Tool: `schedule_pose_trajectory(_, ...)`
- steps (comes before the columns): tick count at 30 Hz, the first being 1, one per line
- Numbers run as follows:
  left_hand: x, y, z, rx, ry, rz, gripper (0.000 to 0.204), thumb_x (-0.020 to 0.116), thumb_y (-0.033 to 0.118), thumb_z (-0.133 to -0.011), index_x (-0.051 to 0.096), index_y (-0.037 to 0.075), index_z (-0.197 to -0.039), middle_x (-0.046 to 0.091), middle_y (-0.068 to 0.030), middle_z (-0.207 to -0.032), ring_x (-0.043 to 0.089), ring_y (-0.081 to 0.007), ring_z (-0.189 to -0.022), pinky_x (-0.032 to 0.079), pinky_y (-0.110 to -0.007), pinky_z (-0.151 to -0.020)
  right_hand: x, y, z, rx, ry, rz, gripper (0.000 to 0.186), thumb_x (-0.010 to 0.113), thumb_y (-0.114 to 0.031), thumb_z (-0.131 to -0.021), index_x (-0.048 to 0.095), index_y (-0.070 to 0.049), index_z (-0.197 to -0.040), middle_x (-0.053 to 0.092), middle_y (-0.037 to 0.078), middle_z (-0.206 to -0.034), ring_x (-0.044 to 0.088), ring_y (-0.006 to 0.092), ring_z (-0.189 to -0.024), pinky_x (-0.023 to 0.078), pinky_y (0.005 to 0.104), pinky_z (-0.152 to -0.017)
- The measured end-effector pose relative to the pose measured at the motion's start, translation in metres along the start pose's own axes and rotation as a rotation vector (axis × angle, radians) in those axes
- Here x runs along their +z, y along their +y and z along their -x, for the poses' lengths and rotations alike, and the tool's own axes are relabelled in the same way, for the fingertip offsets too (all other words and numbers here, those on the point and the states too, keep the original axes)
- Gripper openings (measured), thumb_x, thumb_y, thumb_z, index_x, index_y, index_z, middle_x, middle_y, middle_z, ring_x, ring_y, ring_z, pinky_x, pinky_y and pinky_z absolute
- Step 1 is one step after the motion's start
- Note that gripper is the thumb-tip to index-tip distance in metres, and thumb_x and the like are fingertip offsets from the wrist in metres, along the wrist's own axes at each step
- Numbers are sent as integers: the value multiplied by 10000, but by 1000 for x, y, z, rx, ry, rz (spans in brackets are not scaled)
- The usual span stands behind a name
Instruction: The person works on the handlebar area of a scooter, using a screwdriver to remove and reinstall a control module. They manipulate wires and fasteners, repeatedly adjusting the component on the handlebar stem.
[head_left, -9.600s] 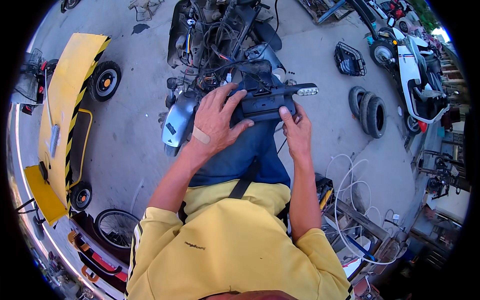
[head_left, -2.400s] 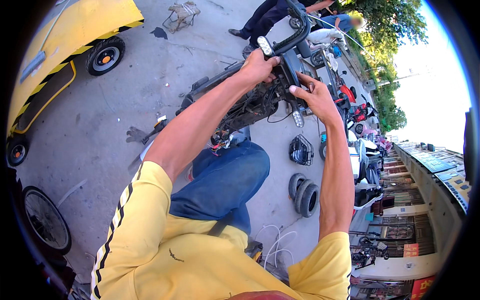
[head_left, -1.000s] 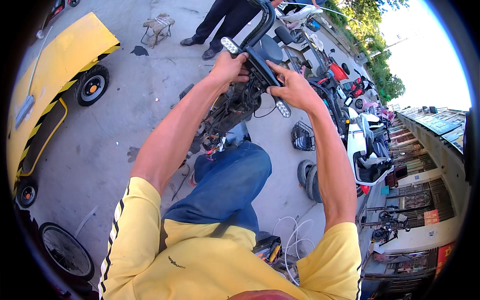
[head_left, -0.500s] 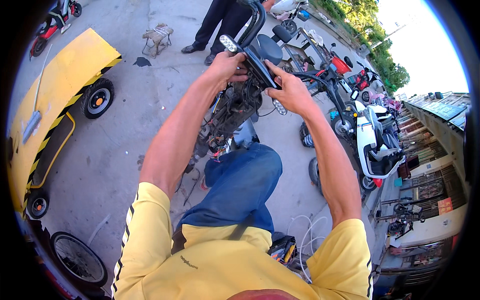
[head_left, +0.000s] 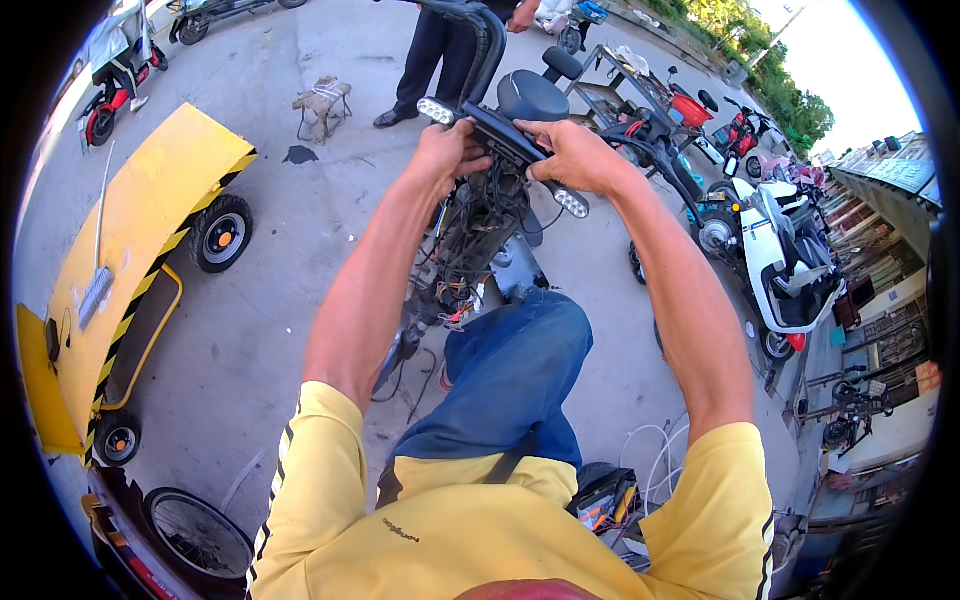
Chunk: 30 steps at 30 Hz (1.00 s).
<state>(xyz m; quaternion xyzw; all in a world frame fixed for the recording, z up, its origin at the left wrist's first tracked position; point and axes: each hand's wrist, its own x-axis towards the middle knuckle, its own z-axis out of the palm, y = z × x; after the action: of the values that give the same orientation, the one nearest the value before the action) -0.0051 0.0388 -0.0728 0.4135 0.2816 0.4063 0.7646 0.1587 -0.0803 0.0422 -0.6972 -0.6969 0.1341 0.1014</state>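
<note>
Both hands are clamped on the black tail-light bar (head_left: pixel 505 140) of a stripped scooter (head_left: pixel 470 240), held up and far out in front of the person. The left hand (head_left: pixel 447 152) wraps the bar just below its far-left lamp (head_left: pixel 436 110), fingers curled round the edge. The right hand (head_left: pixel 572 155) grips the near-right end, thumb laid along the top, just above the second lamp (head_left: pixel 571 202).

Half a second ago the bar sat a little higher in the view and tilted more steeply; now it lies flatter, and the bundle of loose wires (head_left: pixel 470 215) beneath it shows more clearly. About ten seconds back the same part was held low, close to the person's lap, so it has been raised and swung away from the body since then. My reading is that the piece is being offered up to the rear of the frame, beside the black seat (head_left: pixel 532 95), rather than taken off.

The person's blue-trousered knee (head_left: pixel 510 370) rests just near the frame. To the left lies a yellow cart (head_left: pixel 130 230) with small wheels. Another person's dark trousers (head_left: pixel 432 45) stand at the far side. Parked scooters (head_left: pixel 780 250) line the right.
</note>
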Motion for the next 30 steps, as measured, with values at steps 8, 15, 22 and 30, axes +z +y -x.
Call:
schedule_pose_trajectory(8, -3, -4, -6, 1, 54, 43, 273, 485, 189, -1125, 613, -44, -1185, 635, -152, -1102, 682, -256, -957, 703, -402, -783, 1, -6, -2, 22, 28, 151, 753, 779, -211, -780, 599, -234, -1511, 757, 190, -1204, 727, 390, -1107, 573, 458, -966)
schedule_pose_trajectory(15, -5, -5, -1, 31, 15, 22, 282, 480, 197, -1128, 594, -48, -1212, 612, -138, -1131, 656, -259, -1001, 700, -410, -814, 13, -11, 16, 55, 116, 166, 772, 769, -198, -799, 565, -254, -1542, 754, 182, -1225, 721, 392, -1118, 575, 462, -974)
schedule_pose_trajectory(22, 0, -7, 2, 37, 92, 46, 306, 514, 199, -1117, 575, -84, -1218, 613, -192, -1160, 672, -300, -1032, 702, -428, -820, 3, 9, -5, -27, 20, 17, 820, 811, -217, -747, 582, -198, -1534, 750, 190, -1245, 731, 367, -1117, 570, 426, -977)
schedule_pose_trajectory(30, -2, -3, 8, 41, 73, 31, 326, 482, 234, -1140, 568, -68, -1229, 606, -175, -1134, 681, -284, -1025, 693, -433, -844, 14, -12, 10, 35, 118, 154, 756, 783, -199, -804, 584, -210, -1534, 744, 178, -1274, 717, 373, -1149, 568, 464, -988)
